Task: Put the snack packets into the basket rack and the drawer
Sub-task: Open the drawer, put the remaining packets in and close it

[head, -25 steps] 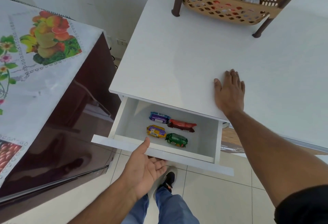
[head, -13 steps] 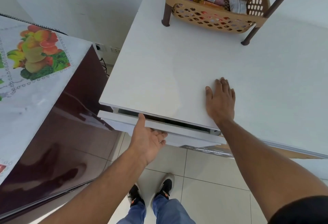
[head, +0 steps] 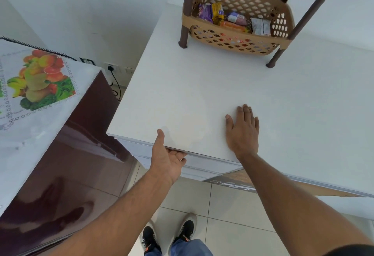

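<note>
Item: my left hand (head: 167,159) is pressing palm-up against the closed drawer (head: 202,166) front, fingers loosely curled under the table (head: 202,93) edge. My right hand (head: 242,132) is lying flat, fingers together. Snack packets (head: 232,19) are sitting in the basket rack (head: 238,41).

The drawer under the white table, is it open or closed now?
Closed: the drawer front sits under the table edge, no interior visible.

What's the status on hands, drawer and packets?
Left hand on the drawer front, fingers tucked under the tabletop edge; right hand flat on the tabletop. Drawer looks shut. Snack packets in the basket rack. Nothing in the way.
</note>
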### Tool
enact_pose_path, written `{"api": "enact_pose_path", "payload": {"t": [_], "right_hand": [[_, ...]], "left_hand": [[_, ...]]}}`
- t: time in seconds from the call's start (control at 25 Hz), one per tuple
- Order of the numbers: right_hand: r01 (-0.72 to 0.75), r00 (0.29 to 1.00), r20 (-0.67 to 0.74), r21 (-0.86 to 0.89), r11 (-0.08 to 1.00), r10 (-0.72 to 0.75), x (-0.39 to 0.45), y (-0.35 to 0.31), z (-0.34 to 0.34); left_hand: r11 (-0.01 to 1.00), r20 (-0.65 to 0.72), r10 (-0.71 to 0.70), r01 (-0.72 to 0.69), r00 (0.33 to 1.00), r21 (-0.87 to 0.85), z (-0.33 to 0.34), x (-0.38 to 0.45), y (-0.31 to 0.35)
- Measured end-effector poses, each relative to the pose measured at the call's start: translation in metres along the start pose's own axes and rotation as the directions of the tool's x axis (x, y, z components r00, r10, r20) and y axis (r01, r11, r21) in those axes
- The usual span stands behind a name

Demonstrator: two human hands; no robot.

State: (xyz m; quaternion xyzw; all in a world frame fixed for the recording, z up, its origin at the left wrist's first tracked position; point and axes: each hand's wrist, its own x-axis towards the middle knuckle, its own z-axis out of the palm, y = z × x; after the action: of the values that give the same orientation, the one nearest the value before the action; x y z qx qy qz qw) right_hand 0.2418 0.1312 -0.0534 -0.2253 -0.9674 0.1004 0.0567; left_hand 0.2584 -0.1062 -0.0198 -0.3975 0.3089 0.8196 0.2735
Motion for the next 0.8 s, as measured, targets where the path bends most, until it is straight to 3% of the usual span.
{"api": "enact_pose_path", "payload": {"t": [0.2, 0.28, 0.4, 0.52, 0.6, 0.68, 0.8], "right_hand": [[0.016, 1.0, 0.003, -0.005, 1.0, -0.016, 0.0, 0.0, -0.003], [0.02, 1.0, 0.012, -0.009, 1.0, -0.02, -0.001, -0.001, -0.003], [0.035, 0.999, 0.007, -0.002, 0.999, -0.035, -0.002, -0.001, -0.005], [0.039, 0.999, 0.009, -0.001, 0.999, -0.039, -0.001, -0.001, -0.007], [0.042, 0.999, 0.023, -0.003, 0.999, -0.042, -0.001, -0.002, -0.007], [0.068, 0.997, 0.038, -0.008, 0.998, -0.068, -0.001, -0.002, -0.007], [0.106, 0.994, 0.04, -0.011, 0.994, -0.106, 0.0, -0.003, -0.007]], "left_hand": [[0.995, 0.03, 0.0, -0.003, 1.0, 0.104, -0.005, -0.006, 0.002], [0.966, 0.04, -0.024, 0.013, 0.999, 0.259, -0.01, -0.007, 0.009], [0.836, -0.018, -0.056, 0.057, 0.998, 0.546, -0.013, -0.011, 0.023], [0.649, -0.047, -0.025, 0.052, 0.999, 0.759, -0.013, -0.016, 0.032], [0.492, -0.004, 0.057, -0.025, 0.998, 0.87, -0.007, -0.022, 0.032], [0.275, 0.112, 0.209, -0.168, 0.971, 0.947, 0.002, -0.023, 0.031], [-0.111, 0.3, 0.412, -0.279, 0.86, 0.954, 0.021, -0.015, 0.039]]}}
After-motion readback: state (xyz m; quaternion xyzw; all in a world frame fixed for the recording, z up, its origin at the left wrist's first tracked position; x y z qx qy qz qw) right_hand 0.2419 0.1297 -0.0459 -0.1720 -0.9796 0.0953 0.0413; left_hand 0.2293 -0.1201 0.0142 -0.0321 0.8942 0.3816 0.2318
